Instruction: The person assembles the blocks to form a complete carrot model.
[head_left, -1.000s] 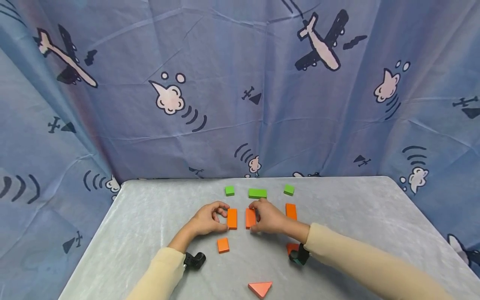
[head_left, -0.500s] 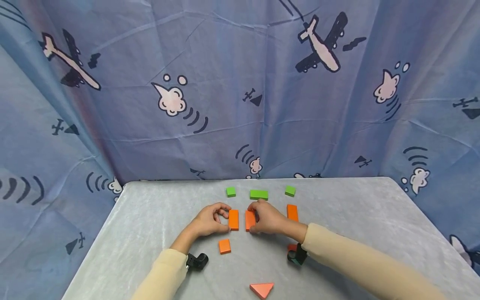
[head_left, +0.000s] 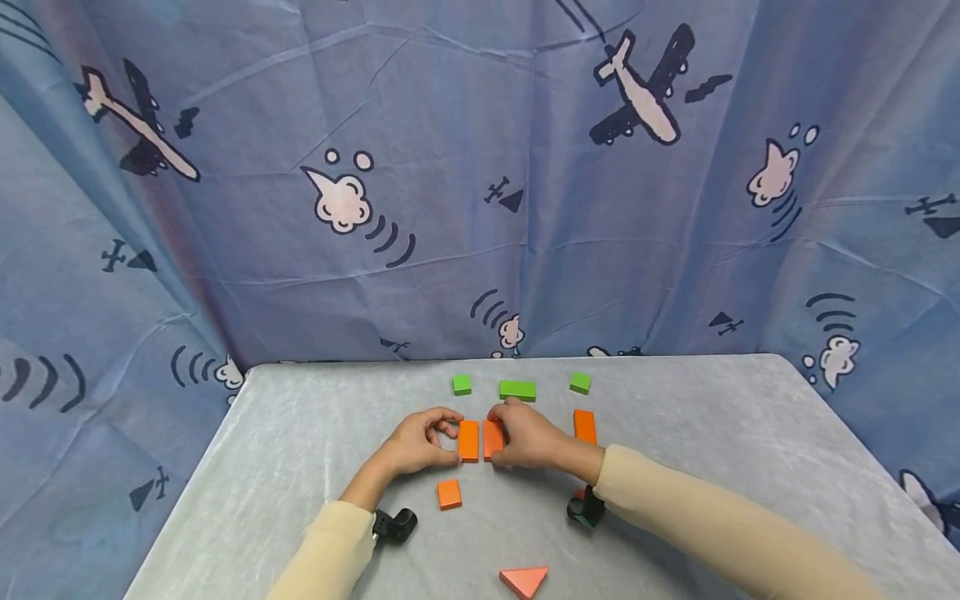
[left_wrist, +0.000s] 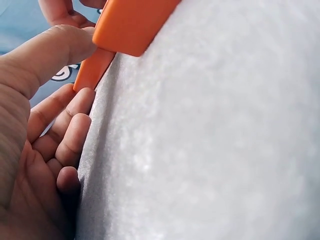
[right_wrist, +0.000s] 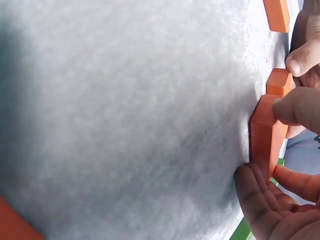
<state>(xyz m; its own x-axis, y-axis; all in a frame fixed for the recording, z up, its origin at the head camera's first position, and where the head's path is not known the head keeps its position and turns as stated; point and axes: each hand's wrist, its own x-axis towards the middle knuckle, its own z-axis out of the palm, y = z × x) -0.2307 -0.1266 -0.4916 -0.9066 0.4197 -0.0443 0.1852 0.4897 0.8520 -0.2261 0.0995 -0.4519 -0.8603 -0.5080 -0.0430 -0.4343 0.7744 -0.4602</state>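
Observation:
My left hand point(head_left: 422, 439) holds an upright-lying orange rectangular block point(head_left: 468, 441) by its ends, thumb at the near end and fingertips at the far one. In the left wrist view part of that block point(left_wrist: 94, 70) shows between thumb and fingers. Close on its right lies a red-orange rectangular block point(head_left: 492, 440), which my right hand point(head_left: 531, 435) pinches the same way. A narrow gap separates the two blocks, whose long sides run parallel. The right wrist view shows thumb and fingers at the ends of the red-orange block point(right_wrist: 265, 131).
Behind the hands lie a green rectangle point(head_left: 517, 390) and two small green blocks point(head_left: 461, 384). A small orange square point(head_left: 449, 494) and a pink-red triangle point(head_left: 523, 581) lie nearer. Another orange block point(head_left: 585, 427) is right; a red piece point(head_left: 580, 493) is mostly hidden by the right wrist camera.
My right hand has slid left with the red-orange block, narrowing the gap to the orange block. My left hand has kept nearly the same place.

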